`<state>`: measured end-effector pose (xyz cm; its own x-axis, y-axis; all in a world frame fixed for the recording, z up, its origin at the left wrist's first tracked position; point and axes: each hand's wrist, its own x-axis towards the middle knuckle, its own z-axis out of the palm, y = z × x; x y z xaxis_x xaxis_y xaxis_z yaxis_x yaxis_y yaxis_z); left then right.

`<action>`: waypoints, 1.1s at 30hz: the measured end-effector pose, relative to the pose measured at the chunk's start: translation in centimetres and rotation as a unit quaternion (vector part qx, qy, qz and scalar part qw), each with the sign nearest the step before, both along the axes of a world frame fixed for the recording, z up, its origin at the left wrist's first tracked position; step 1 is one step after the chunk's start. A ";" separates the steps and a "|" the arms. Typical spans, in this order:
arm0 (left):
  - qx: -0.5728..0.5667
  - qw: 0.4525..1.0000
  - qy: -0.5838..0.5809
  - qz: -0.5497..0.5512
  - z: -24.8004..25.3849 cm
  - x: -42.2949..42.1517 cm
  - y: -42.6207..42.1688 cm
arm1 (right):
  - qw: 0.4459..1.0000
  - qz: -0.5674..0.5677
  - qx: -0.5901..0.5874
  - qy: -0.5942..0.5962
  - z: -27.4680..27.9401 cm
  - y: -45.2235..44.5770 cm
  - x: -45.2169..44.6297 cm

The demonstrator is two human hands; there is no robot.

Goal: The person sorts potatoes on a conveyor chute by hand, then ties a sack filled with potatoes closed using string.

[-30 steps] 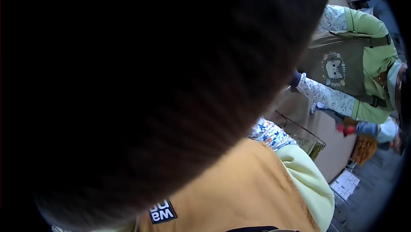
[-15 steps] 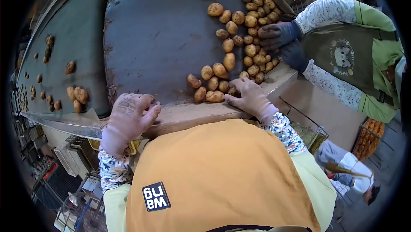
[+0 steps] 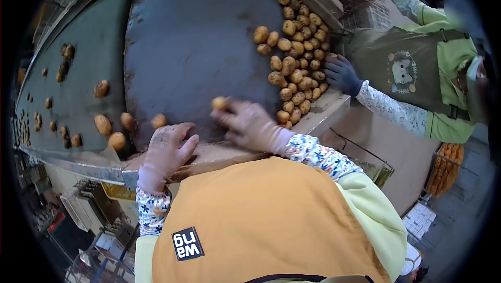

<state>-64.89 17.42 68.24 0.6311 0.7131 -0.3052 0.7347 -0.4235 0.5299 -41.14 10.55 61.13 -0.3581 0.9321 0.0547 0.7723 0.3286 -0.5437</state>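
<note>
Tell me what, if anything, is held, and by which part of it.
The right hand, blurred, is at a potato; whether it grips it cannot be told. The left hand shows nothing held.

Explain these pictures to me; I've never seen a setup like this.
No robot here: one camera on a person's head looks down past their orange apron at their own hands. Potatoes crowd the right of a dark surface; more lie on the green surface at left. The left hand is at the near edge, beside one potato. The right hand is blurred against another, so whether it holds it is unclear. The dark-gloved hand at right is a co-worker's.
</note>
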 end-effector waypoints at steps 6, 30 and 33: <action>0.150 0.975 -0.160 0.043 1.2 0.1 0.6 | 0.979 -0.194 -0.036 -0.053 -1.1 1.9 5.6; 0.050 0.968 -0.175 0.173 1.2 -1.5 1.0 | 0.952 -0.264 -0.120 0.094 0.8 0.1 5.9; 0.079 0.990 -0.111 0.038 2.7 -0.5 0.7 | 0.980 -0.159 -0.112 0.032 1.2 -1.1 4.2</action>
